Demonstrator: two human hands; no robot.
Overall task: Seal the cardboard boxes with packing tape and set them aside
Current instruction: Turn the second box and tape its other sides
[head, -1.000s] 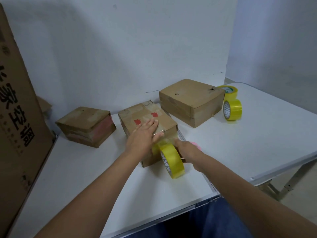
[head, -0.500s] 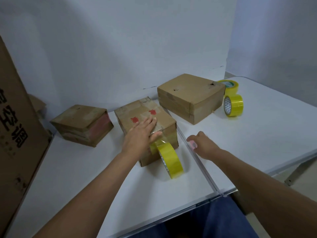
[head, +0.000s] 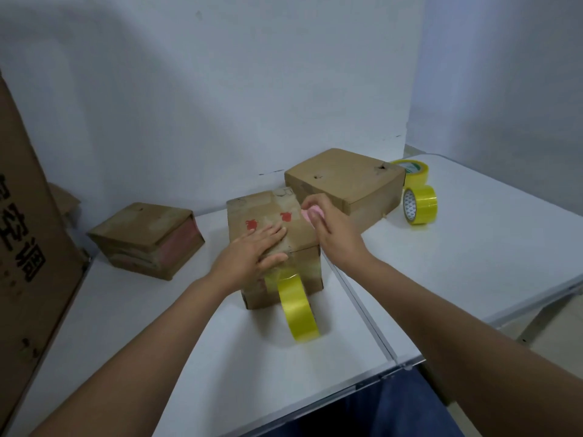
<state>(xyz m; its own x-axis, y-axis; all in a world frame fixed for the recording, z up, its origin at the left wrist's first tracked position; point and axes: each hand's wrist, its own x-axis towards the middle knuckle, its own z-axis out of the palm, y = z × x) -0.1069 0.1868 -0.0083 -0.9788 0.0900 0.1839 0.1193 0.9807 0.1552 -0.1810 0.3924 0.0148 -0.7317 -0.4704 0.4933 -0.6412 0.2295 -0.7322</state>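
Observation:
A small cardboard box (head: 268,212) with red marks on its lid stands on the white table (head: 473,247) in front of me. My left hand (head: 252,250) lies flat on the lid, fingers straight, pressing a strip of tape down. A yellow tape roll (head: 299,307) hangs from that strip against the box's near side, its lower edge on the table. My right hand (head: 331,228) is at the box's right top edge, fingers curled round a small pink object (head: 310,213).
A larger cardboard box (head: 344,181) stands behind on the right, with two yellow tape rolls (head: 421,205) beside it. Another box (head: 145,238) sits at the left. A tall brown carton (head: 28,247) leans at the far left edge. The table's seam (head: 362,307) runs just right of the box.
My right hand let go of the tape roll, picked up a pink object from the table and moved up to the box's right top edge. The left hand stayed pressed on the lid.

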